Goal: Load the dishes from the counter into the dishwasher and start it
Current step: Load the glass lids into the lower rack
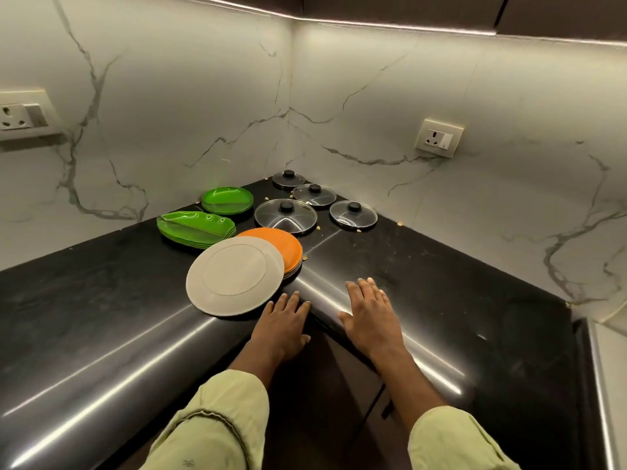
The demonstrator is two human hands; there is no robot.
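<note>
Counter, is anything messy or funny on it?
Yes. Small pale crumbs lie scattered on the black counter around the glass lids. The grey plate lies upside down, tilted against the orange plate stack.

left socket (20, 117) and right socket (439, 138) on veined marble walls (203, 79), light strip (390, 27) under dark cabinets (407, 8)

Glossy black stone counter (101, 300), clear glass lids (285, 217), shiny green plastic plates (196, 227), matt grey plate (234, 274).
</note>
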